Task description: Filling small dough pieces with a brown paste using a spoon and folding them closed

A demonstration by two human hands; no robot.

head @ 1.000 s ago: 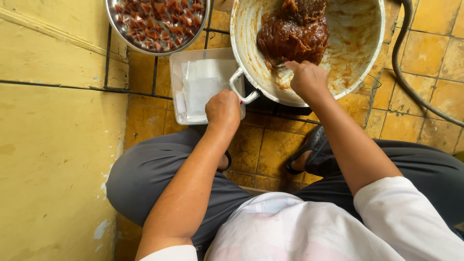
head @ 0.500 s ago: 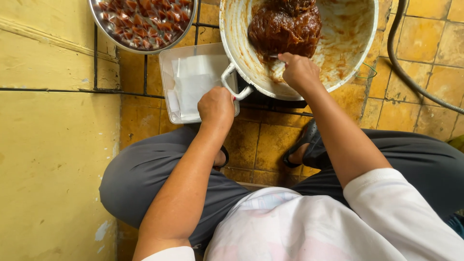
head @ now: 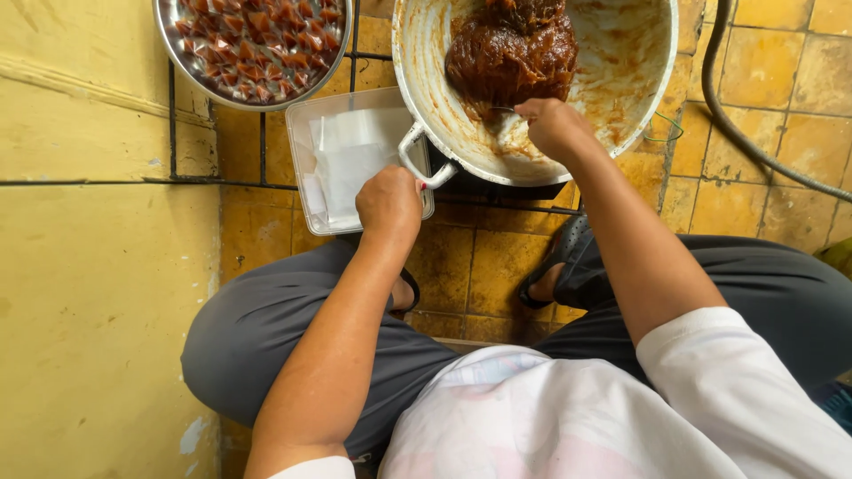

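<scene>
A big metal pot (head: 652,80) smeared with sauce sits on the tiled floor and holds a mound of dark brown paste (head: 510,53). My right hand (head: 552,126) is inside the pot at the paste's near edge, fingers closed on a thin utensil that is mostly hidden. My left hand (head: 389,202) rests closed at the pot's loop handle (head: 417,164), over the corner of a clear plastic tub (head: 306,151) holding white sheets.
A round metal tray (head: 253,49) with several small red-brown wrapped pieces lies at the top left. A yellow wall or slab (head: 98,266) fills the left side. A dark hose (head: 754,146) curves at the right. My knees and sandalled feet are below the pot.
The view has shifted slightly so the pot and tray sit more left. My right hand has stayed at the paste's edge; my left hand stays by the handle.
</scene>
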